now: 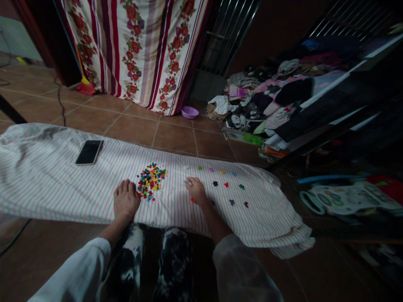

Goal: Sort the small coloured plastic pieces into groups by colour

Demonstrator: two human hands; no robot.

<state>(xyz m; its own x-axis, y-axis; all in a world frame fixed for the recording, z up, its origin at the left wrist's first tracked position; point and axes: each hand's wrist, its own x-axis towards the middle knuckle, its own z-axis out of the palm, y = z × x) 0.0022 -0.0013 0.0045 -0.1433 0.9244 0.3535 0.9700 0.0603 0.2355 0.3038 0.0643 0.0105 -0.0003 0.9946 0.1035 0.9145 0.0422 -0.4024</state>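
Grey piece point(188, 182) at tips of right hand point(197, 191), thumb and fingers pinched on it, over the striped cloth point(170, 209); can't tell if it touches. Pile of small mixed-colour pieces point(151, 180) loose on cloth, between the 2 hands. Left hand point(126, 200) palm down at pile's left edge, fingers straight and close together. Right side, small clusters spaced out: back row of 5, white, green, pink, yellow, blue; then black cluster point(215, 183), red cluster point(226, 184), dark green cluster point(241, 186); nearer the person, grey-blue and brown, plus orange beside right hand. Phone point(89, 152) lies left, dark screen up. Beyond: tiled floor, purple bowl point(189, 112), flowered curtain point(135, 50), clothes heap point(267, 92) at right
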